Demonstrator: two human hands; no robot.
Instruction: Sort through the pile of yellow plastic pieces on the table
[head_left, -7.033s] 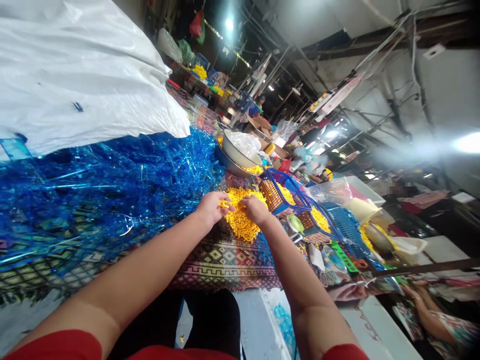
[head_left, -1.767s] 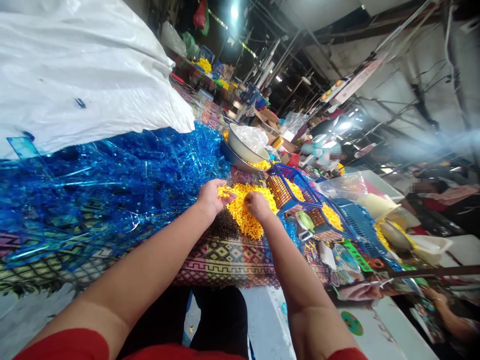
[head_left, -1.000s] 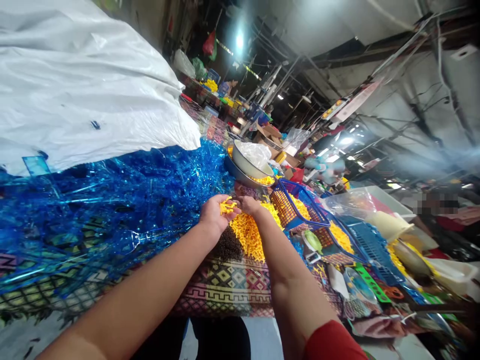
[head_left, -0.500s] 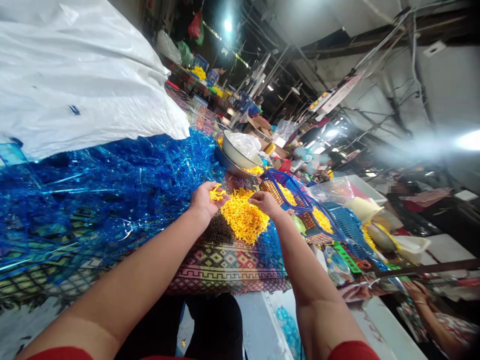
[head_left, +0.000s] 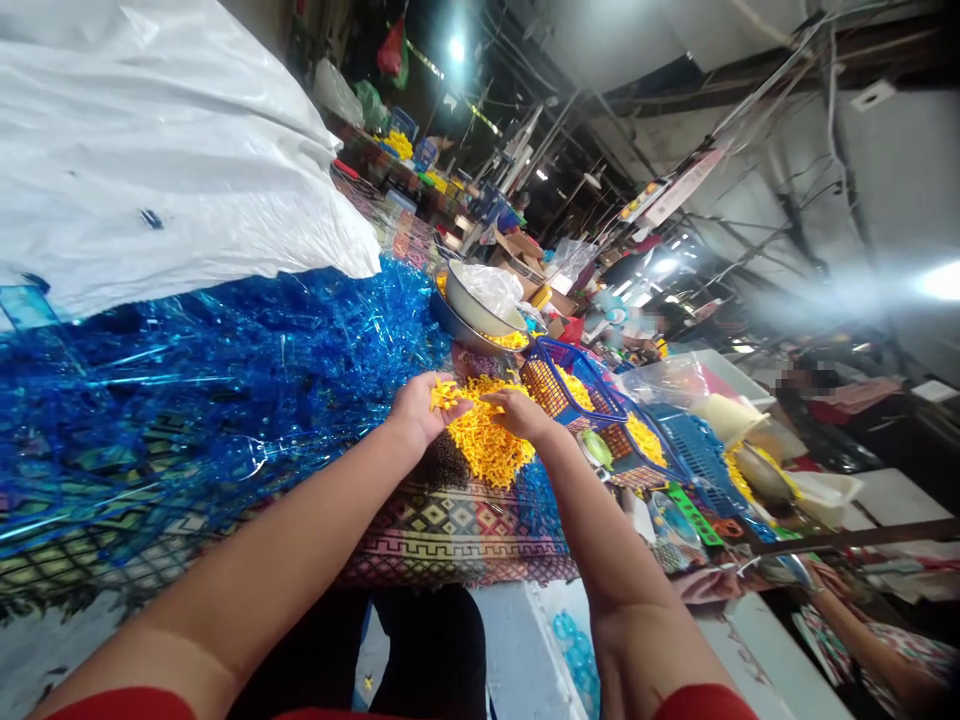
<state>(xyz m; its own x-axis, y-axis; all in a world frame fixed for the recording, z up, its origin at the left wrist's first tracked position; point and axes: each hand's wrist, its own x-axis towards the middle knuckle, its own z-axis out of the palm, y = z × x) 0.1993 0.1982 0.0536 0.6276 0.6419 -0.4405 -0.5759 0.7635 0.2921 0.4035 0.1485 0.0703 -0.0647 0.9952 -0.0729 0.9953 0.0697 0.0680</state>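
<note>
My left hand (head_left: 418, 412) is curled around a small bunch of yellow pieces (head_left: 445, 395), short and stick-like, which show between its thumb and fingers. Close by on the right, my right hand (head_left: 519, 412) has its fingertips pressed together near the left fingers; whatever they pinch is too small to make out. Below both hands lies a heap of the same yellow pieces (head_left: 491, 455). A mound of small dark brown grains (head_left: 442, 465) touches the heap's left side, partly hidden by my left hand. Both piles rest on a patterned cloth (head_left: 450, 525).
Crumpled blue plastic packaging (head_left: 247, 360) spreads to the left beneath a large white sack (head_left: 165, 150). Beyond the heap sit bowls (head_left: 480, 305), and blue baskets (head_left: 574, 375) of yellow pieces stand to the right. A co-worker's arm (head_left: 855, 625) shows at lower right.
My right hand has moved left toward my left hand, and my left hand has shifted slightly right. The two hands are now closer together above the yellow heap.
</note>
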